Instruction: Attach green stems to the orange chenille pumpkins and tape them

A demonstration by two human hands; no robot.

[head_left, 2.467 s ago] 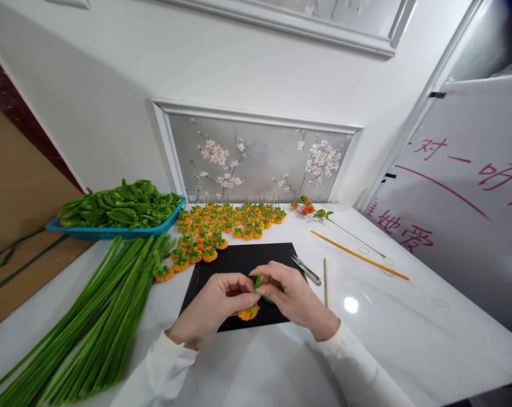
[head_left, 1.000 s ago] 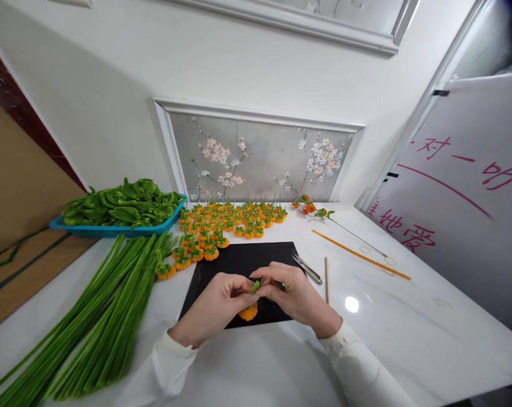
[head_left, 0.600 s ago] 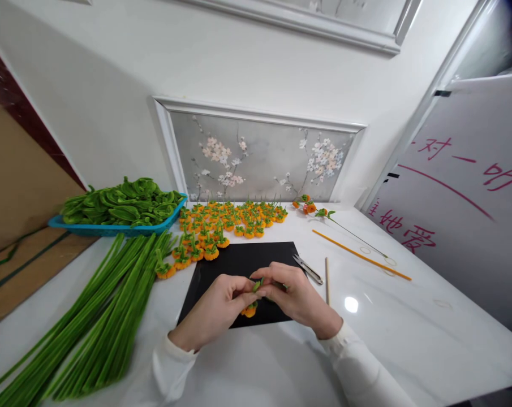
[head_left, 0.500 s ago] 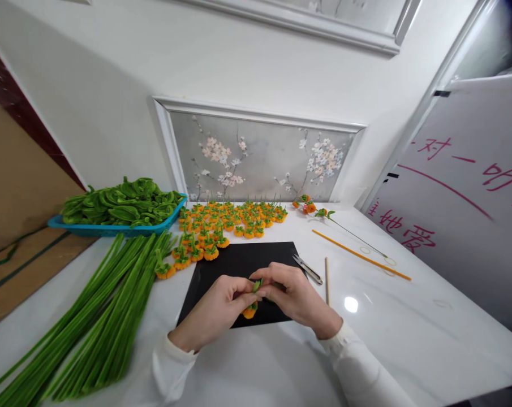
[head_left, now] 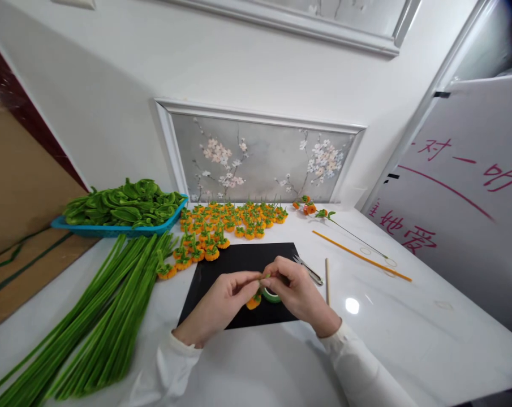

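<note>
My left hand (head_left: 225,301) is closed in a pinch over a black mat (head_left: 239,257). Just below its fingertips hangs a small orange fuzzy flower (head_left: 253,303) with green at its top; the fingers grip its green upper part. My right hand (head_left: 296,289) meets it fingertip to fingertip, pinching a small green piece (head_left: 263,277) above the flower. Whether this is stem or tape I cannot tell. Under the right fingers a roll of green tape (head_left: 271,296) shows in part. Small metal snips (head_left: 310,270) lie just beyond the right hand.
Many orange flowers (head_left: 232,217) stand behind the mat. Leftward are a blue tray (head_left: 111,230) of green fuzzy leaves and a bundle of green pipe cleaners (head_left: 107,316). On the right lie a wooden stick (head_left: 327,281), an orange pipe cleaner (head_left: 361,255) and a flower stem (head_left: 357,236).
My fingertips have shifted slightly and the right hand has risen a little. The green tape roll now shows beneath it. The flower has moved slightly up and right.
</note>
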